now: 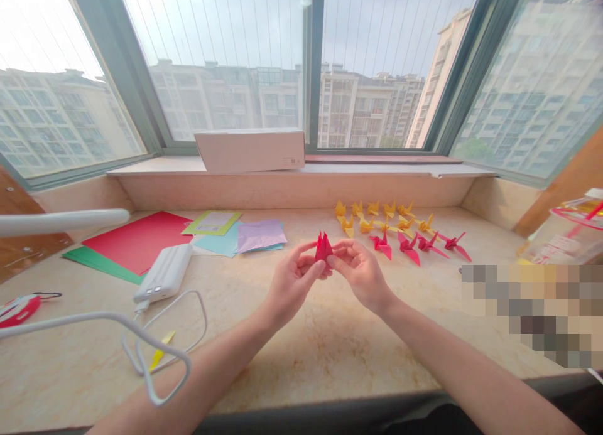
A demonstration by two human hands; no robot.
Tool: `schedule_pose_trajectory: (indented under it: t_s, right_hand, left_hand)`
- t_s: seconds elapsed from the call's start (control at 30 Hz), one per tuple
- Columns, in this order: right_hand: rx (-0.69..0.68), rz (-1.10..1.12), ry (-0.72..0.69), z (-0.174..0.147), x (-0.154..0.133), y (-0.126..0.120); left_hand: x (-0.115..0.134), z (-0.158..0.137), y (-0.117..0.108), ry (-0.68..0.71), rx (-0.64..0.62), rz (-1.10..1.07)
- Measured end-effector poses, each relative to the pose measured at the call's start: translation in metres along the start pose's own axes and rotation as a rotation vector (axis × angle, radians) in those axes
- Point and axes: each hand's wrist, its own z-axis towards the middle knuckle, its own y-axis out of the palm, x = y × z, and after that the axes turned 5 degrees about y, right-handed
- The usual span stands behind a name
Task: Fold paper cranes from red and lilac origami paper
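Observation:
Between my two hands is a small piece of folded red paper (323,247), its two narrow points facing up. My left hand (298,268) pinches it from the left, thumb in front and fingers behind. From the other side my right hand (358,268) grips its lower right edge between thumb and fingers. Just beyond my right hand stand several red paper cranes (409,248) in a row. Behind them are rows of yellow paper cranes (366,224).
To the left lie red paper sheets (146,237), green paper (101,262), a purple sheet (261,235) and a white power bank (164,272) with a looping cable (188,359). A red-and-white cutter (21,311) is at far left. A plastic container (560,237) stands right; a white box (252,151) sits on the sill.

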Motion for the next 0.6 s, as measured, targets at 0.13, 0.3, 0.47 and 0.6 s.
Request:
schedule_pose_trajectory:
  t_s: [0.13,0.3,0.47,0.6]
  right_hand:
    - [-0.028,0.007,0.022,0.0003,-0.0042,-0.0021]
    - [-0.072,0.01,0.012,0.0008,-0.0061,-0.004]
    - [-0.101,0.015,0.005,0.0016,-0.0035,-0.0058]
    - [-0.138,-0.005,-0.052,-0.0006,-0.0069,-0.0053]
  left_hand:
    - [-0.0002,-0.0009,0.0006,0.05,-0.027,-0.002]
    - [-0.0034,-0.0011,-0.0008,0.081,-0.055,0.016]
    - [-0.0056,-0.0011,-0.0017,0.094,-0.08,0.011]
    - [-0.0062,-0.001,-0.0021,0.103,-0.081,0.017]
